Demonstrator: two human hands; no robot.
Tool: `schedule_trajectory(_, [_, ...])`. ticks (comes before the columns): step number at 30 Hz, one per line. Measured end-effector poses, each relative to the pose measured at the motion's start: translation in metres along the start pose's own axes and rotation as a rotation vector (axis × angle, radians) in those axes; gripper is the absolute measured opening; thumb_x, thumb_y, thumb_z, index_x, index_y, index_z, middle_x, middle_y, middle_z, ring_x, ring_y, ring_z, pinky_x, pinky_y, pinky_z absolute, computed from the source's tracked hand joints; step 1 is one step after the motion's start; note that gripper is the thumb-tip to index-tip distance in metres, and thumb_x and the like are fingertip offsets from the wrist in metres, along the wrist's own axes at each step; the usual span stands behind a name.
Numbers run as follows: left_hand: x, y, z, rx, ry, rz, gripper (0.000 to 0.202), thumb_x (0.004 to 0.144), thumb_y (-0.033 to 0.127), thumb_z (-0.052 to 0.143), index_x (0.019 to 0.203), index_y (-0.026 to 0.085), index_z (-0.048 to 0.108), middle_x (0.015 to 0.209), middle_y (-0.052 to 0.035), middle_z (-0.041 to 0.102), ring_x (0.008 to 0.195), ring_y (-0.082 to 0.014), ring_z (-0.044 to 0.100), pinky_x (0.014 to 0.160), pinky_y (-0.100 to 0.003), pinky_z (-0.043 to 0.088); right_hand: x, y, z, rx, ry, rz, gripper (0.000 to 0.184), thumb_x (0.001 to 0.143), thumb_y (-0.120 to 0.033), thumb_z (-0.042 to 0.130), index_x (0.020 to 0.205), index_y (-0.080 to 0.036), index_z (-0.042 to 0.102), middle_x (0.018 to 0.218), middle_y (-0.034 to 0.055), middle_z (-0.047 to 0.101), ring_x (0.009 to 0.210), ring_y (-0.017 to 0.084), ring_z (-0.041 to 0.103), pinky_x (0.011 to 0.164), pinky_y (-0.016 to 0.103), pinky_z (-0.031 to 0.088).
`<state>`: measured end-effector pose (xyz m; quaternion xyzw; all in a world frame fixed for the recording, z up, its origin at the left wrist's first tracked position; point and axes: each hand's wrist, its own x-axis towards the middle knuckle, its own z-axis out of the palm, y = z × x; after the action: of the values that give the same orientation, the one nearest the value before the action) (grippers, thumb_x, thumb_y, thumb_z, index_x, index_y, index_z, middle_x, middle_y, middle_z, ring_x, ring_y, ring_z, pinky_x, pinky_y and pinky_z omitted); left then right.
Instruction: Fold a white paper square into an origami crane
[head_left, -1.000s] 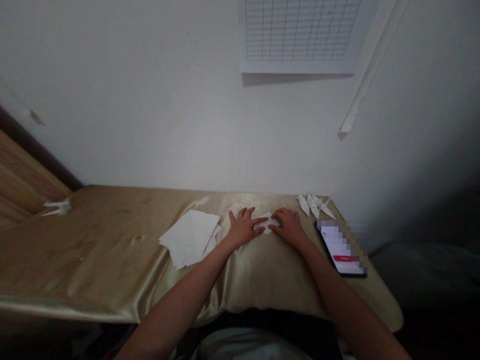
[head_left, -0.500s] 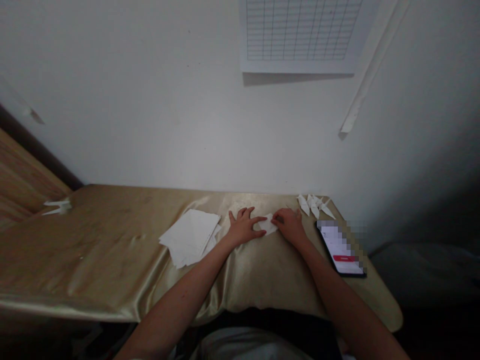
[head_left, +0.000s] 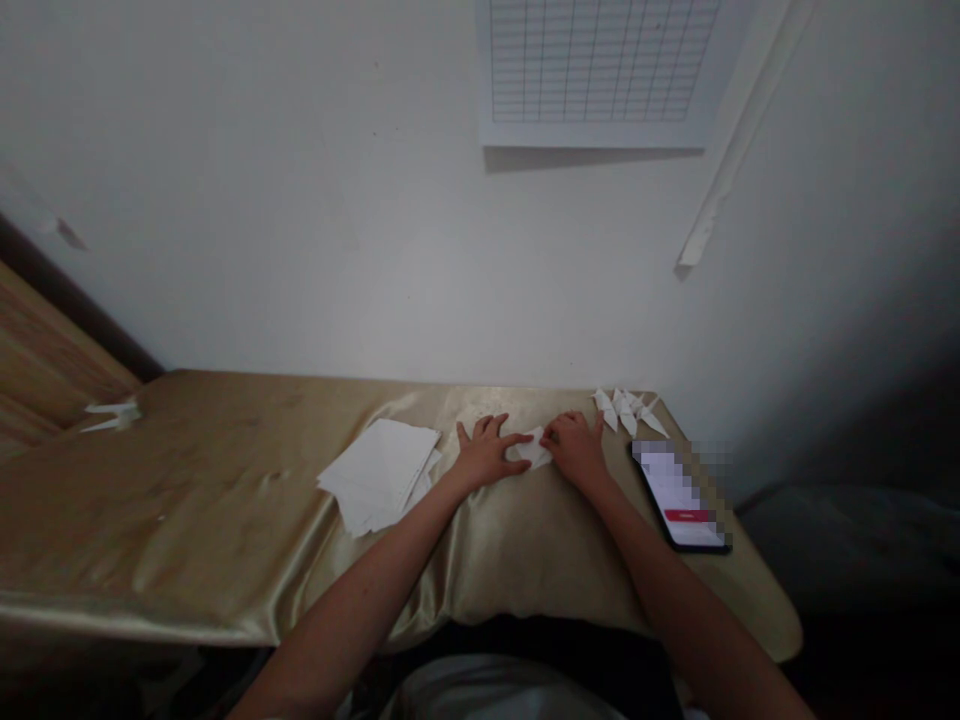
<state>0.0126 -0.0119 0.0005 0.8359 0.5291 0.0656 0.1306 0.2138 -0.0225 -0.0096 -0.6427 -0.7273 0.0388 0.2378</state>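
A small folded piece of white paper (head_left: 535,453) lies on the gold cloth between my hands. My left hand (head_left: 484,456) rests to its left with fingers spread, the thumb and index fingertips touching the paper. From the right, my right hand (head_left: 577,450) has its fingers bent together in a pinch at the paper's upper right edge. The fingers cover part of the folds. Several folded white paper cranes (head_left: 626,410) stand in a cluster beyond my right hand.
A stack of white paper sheets (head_left: 381,465) lies left of my left forearm. A phone (head_left: 679,500) with its screen lit lies at the right. A white folded paper shape (head_left: 112,414) sits at the far left. The wall behind bears a gridded sheet (head_left: 596,75).
My right hand has shifted slightly to the left over the paper, covering a little more of its right side. My left hand stays in place.
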Motion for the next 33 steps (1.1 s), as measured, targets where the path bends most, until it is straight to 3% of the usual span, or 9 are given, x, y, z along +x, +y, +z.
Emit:
schedule_trajectory(16, [-0.002, 0.0022, 0.0012, 0.011, 0.006, -0.014, 0.049, 0.091, 0.067, 0.057, 0.138, 0.055, 0.058, 0.168, 0.001, 0.031, 0.155, -0.0414, 0.02, 0.113, -0.082, 0.003, 0.0022, -0.0079, 0.0008, -0.096, 0.016, -0.036, 0.015, 0.089, -0.018, 0.059, 0.083, -0.022, 0.072, 0.104, 0.0071, 0.074, 0.122, 0.028, 0.053, 0.116, 0.075, -0.007])
schedule_trajectory(22, [-0.0015, 0.0064, 0.0008, 0.022, 0.024, -0.03, 0.058, 0.084, 0.077, 0.059, 0.136, 0.052, 0.061, 0.167, -0.0034, 0.033, 0.154, -0.0421, 0.023, 0.113, -0.083, 0.004, 0.0034, -0.0102, 0.0003, -0.111, 0.011, -0.039, 0.015, 0.09, -0.016, 0.058, 0.084, -0.021, 0.071, 0.104, 0.0082, 0.075, 0.121, 0.028, 0.054, 0.115, 0.076, -0.006])
schedule_trajectory(33, [-0.0012, 0.0075, 0.0015, 0.01, 0.029, -0.044, 0.057, 0.083, 0.074, 0.063, 0.136, 0.052, 0.061, 0.167, -0.0035, 0.033, 0.154, -0.0425, 0.022, 0.112, -0.083, 0.006, 0.0045, -0.0105, 0.0041, -0.142, 0.018, -0.028, 0.016, 0.09, -0.015, 0.057, 0.084, -0.021, 0.07, 0.105, 0.0092, 0.074, 0.119, 0.028, 0.054, 0.116, 0.074, -0.006])
